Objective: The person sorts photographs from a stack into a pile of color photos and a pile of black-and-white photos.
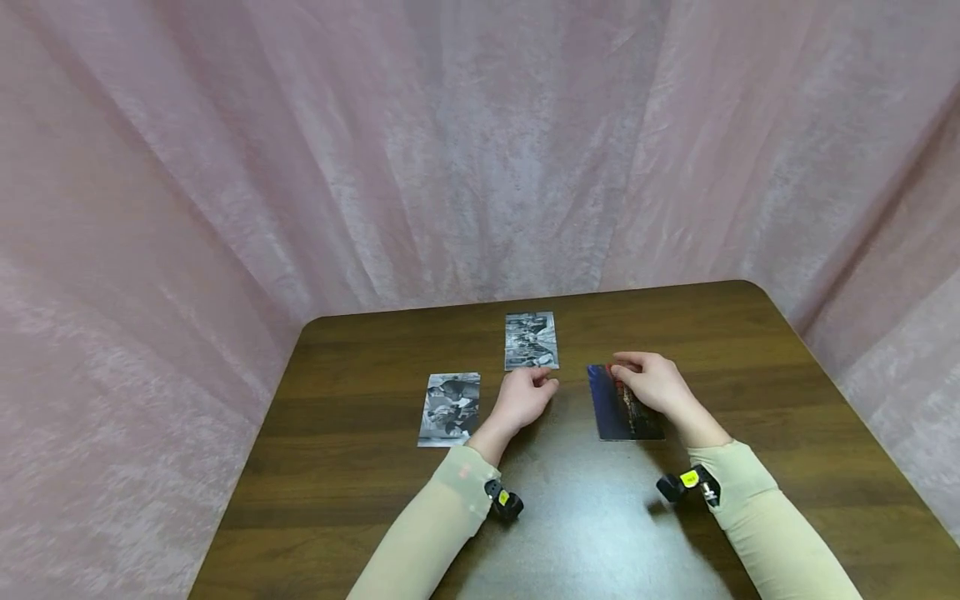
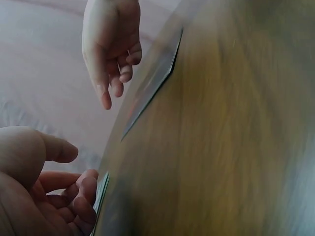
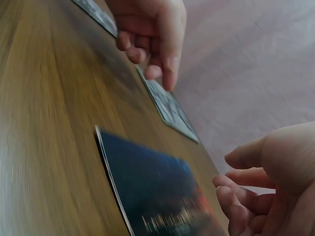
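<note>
Three photos are lying flat on the bench [image 1: 360,517]. The left hand [image 1: 525,398] is hovering loosely curled by the far photo [image 1: 531,340], its grip empty; the right hand [image 1: 651,382], also empty, is hovering over the colour photo [image 1: 622,412]. The near photo [image 1: 449,408] is lying untouched.

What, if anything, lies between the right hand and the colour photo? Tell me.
Nothing visible. The right hand hovers directly over the colour photo, fingers loosely curled just above its far end, with only bare table around it.

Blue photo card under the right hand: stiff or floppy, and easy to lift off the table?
The blue photo card lies fully flat on the table, so probably thin, light and somewhat flexible. Its low edge suggests lifting needs a fingernail. The glossy tabletop may let it slide when pushed.
</note>
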